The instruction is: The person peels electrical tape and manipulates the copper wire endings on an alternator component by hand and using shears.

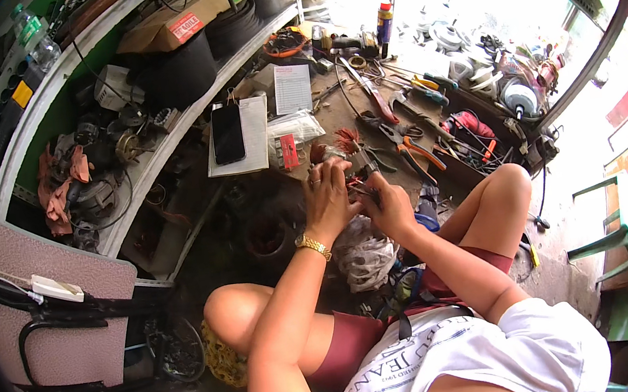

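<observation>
In front of me, my left hand (330,195), with a gold watch (312,247) on the wrist, grips a small motor part with copper windings (357,158). Reddish wire ends fan out from its far side. Close against it, my right hand (389,204) is closed with the thumb on top; what lies in its fingers is mostly hidden. Under the hands, between my knees, sits a bunched greyish-white rag (366,252). Just beyond the right hand lie orange-handled pliers (412,154) and a pair of dark cutters (375,122).
A dark phone (228,134) rests on papers to the left of the bench. Behind it runs a shelf (165,132) crowded with motor parts. Screwdrivers (426,84) and a tray of tools (471,137) lie at right. A green chair (615,222) stands far right.
</observation>
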A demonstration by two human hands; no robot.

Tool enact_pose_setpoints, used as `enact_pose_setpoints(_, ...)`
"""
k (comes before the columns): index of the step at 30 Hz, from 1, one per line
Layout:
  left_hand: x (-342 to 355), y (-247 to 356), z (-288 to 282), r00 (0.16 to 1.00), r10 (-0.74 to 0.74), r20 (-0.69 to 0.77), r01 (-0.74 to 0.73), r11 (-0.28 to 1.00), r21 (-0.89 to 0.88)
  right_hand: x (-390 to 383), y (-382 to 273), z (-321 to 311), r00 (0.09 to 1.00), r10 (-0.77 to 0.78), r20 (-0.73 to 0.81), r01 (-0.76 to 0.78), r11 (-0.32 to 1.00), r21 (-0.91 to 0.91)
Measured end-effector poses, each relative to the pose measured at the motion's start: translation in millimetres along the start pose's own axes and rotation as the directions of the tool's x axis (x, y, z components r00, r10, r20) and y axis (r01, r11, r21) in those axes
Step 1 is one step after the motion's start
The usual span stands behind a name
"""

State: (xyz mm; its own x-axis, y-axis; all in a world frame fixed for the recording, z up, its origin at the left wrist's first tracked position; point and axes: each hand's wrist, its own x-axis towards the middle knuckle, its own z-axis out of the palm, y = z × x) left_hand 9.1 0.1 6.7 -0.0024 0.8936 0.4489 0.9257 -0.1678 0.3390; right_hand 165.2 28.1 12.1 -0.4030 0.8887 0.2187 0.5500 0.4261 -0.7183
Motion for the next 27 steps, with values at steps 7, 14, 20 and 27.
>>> enact_pose_setpoints(7,-5.4,16.0,-16.4,0.990,0.086,-0.112,-0.059,0.972,0.227,42.3,32.9,-65.1,0.918,0.171,0.357,-0.106,0.976,-0.192)
enact_pose_setpoints(14,15.4,31.1,0.3,0.995,0.095,0.008,-0.090,0.911,0.403,147.9,110.3,-40.9,0.994,0.092,0.062,-0.061,0.921,-0.385)
enact_pose_setpoints(20,2.6,27.9,-2.1,0.996,0.046,0.076,-0.074,0.905,0.419,107.6,68.2,-10.8,0.942,-0.232,-0.245,0.243,0.970,0.018)
enact_pose_setpoints(27,8.6,41.1,0.6,0.980,-0.040,0.195,-0.042,0.915,0.402,84.5,42.1,32.4,0.998,-0.045,-0.047,0.063,0.847,0.528)
